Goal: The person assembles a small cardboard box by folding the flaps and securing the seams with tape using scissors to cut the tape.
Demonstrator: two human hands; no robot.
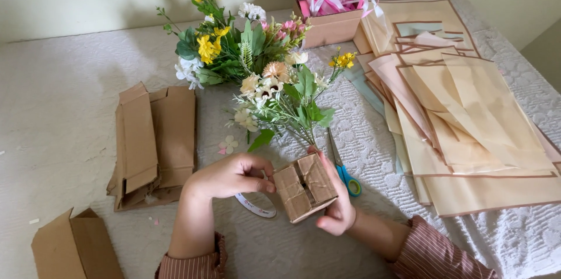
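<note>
We hold the small cardboard box bottom-up above the white table — left hand pinching its edge, right hand cupping its side — and its loosely folded flaps could spring open if either grip slackens.

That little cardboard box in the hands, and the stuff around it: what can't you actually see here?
Head view only:
- small cardboard box: inside hidden by its folded flaps; far side covered by the right hand.
- tape roll: partly behind the left hand and the box.
- scissors: blades run under the flower stems.
- open box: cut by the bottom edge.
</note>
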